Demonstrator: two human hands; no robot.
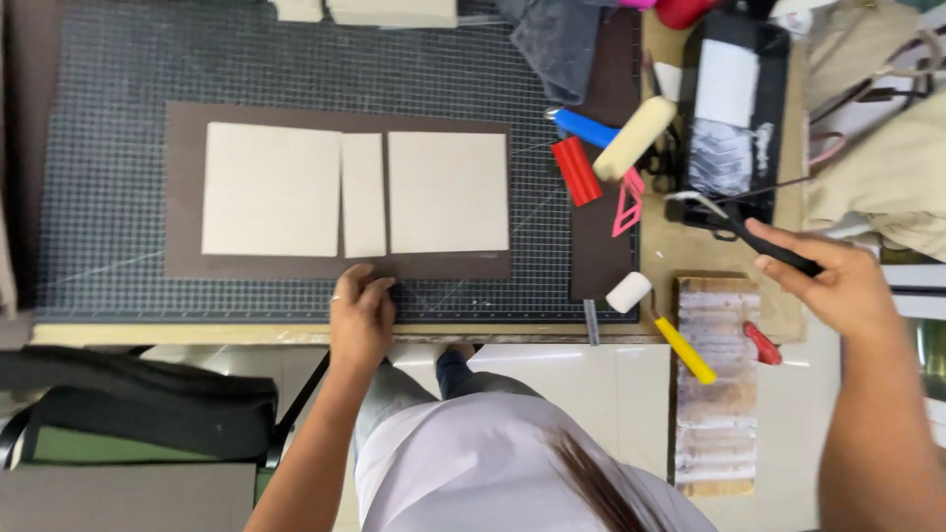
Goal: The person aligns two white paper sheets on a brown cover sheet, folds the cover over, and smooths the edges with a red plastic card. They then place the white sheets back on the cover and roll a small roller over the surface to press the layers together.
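A dark brown sheet (246,266) lies on a gridded cutting mat (108,148). On the sheet sit three cream boards in a row: a large one (271,187), a narrow strip (363,195) and another large one (448,192). My left hand (360,317) rests with its fingertips on the sheet's near edge, below the narrow strip, and holds nothing. My right hand (838,286) is off to the right, closed around the black handle (783,251) of a wire-framed tool whose metal end reaches the black tray (769,118).
The black tray holds white paste and a white roller (726,84). Beside it lie a cream roller with a blue handle (631,138), a red ribbed tool (575,170), a pink piece (626,207), a small yellow-handled roller (655,320) and a wooden block (714,394). Grey cloth (562,39) lies at the back.
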